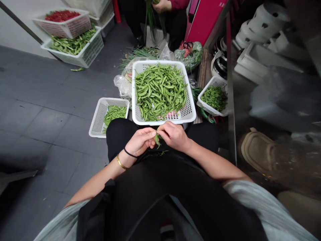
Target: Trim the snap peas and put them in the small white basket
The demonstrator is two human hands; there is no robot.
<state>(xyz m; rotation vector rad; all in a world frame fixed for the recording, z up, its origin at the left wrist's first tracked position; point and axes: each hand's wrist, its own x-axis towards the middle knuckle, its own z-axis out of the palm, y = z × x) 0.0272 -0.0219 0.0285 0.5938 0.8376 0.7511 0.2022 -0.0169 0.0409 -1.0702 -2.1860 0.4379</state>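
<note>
A green pea pod (157, 140) hangs between my two hands, above my lap. My left hand (142, 140) is closed, pinching the pod between thumb and fingers. The fingertips of my right hand (174, 135) pinch the pod's upper end, meeting the left fingertips there. Just beyond my hands, a large white basket (133, 97) holds a heap of pea pods (160, 88). Low on the left, a smaller white basket (96, 117) contains more pods (114, 113). Thin green scraps (163, 153) lie on my dark apron.
A co-worker's hand (162, 6) holds long green stalks at the top. Stacked baskets of red peppers (62, 15) and green vegetables (74, 42) stand back left. A basket of leafy greens (214, 98) sits right, beside a metal shelf edge (231, 100). Scissors (188, 46) rest on a bag.
</note>
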